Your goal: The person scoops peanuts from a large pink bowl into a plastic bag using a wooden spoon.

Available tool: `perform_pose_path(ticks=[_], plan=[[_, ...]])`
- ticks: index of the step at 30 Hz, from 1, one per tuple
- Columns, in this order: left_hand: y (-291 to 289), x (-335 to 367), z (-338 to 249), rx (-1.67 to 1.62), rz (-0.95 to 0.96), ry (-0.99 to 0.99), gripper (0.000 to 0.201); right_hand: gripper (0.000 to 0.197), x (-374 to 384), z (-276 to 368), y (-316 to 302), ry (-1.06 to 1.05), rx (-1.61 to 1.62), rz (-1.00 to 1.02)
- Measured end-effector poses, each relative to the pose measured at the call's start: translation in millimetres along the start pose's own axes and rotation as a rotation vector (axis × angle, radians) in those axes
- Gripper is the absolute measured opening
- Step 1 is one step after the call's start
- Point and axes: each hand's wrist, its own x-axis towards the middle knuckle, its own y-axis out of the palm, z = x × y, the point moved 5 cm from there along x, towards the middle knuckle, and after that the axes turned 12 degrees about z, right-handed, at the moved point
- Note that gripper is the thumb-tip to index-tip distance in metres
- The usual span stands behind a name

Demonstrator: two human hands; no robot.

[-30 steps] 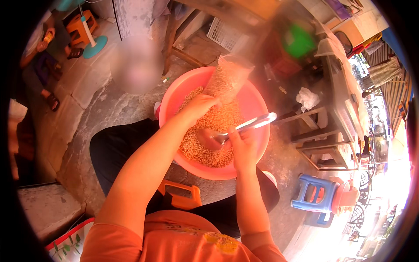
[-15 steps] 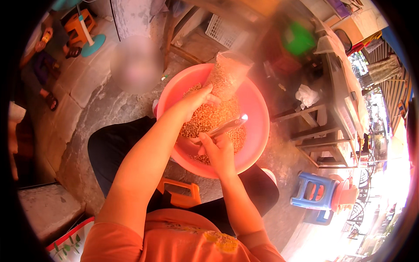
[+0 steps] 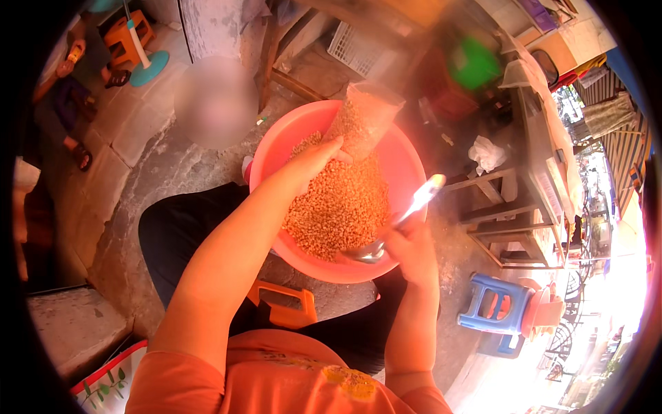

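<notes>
A large pink basin stands between my knees, with a heap of tan grains or nuts in it. My left hand is closed on a clear plastic bag, partly filled with the same grains and leaning over the basin's far side. In my right hand is a shiny metal spoon, gripped by its handle at the basin's right rim. The spoon's bowl rests at the near edge of the heap, and its bright handle end points up and to the right.
An orange stool shows below me. Blue stools stand to the right, below a wooden table with crumpled white plastic near it. At the far left, another person is near a fan stand.
My right hand has moved right with the spoon, whose bowl is now at the heap's near edge. My left hand stays on the bag, almost unmoved.
</notes>
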Motion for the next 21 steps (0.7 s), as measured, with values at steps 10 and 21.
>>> perform_pose_path(ticks=[10,21], plan=[[-1.7,2.4,-1.1,0.074,0.01,0.021,0.056,0.015,32.2,-5.7,13.3,-0.07,-0.096,-0.3],[6.6,-7.3,-7.7,0.118,-0.032,0.032,0.055,0.007,-2.3,-3.7,-20.4,-0.09,-0.273,-0.128]])
